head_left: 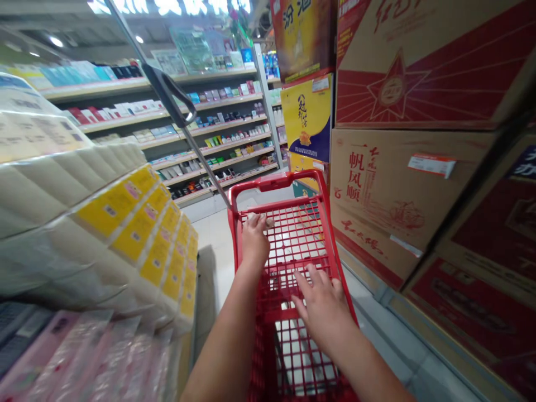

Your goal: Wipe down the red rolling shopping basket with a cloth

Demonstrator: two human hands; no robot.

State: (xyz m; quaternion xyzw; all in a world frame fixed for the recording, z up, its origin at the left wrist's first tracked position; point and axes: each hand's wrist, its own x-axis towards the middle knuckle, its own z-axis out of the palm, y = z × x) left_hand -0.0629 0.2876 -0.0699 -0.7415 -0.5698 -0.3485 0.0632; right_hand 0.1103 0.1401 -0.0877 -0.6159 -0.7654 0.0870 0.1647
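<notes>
A red plastic rolling shopping basket [281,180] stretches out in front of me, its grid walls and floor showing the pale tiles through the gaps. From its far left corner a long metal pull handle [207,164] with a dark grip slants up to the left. Inside the basket, by the far left side, my left hand [255,237] has its fingers curled closed. Something small and pale shows at its fingertips, too little to name. Nearer and to the right, my right hand [320,301] hovers over the basket, fingers spread and holding nothing.
Yellow-and-white packs [138,220] are stacked close on the left, above pink plastic-wrapped packs [96,357]. Cardboard cartons [377,195] form a wall on the right. Shelves [218,131] of small boxes and bottles stand ahead across the tiled floor [213,234].
</notes>
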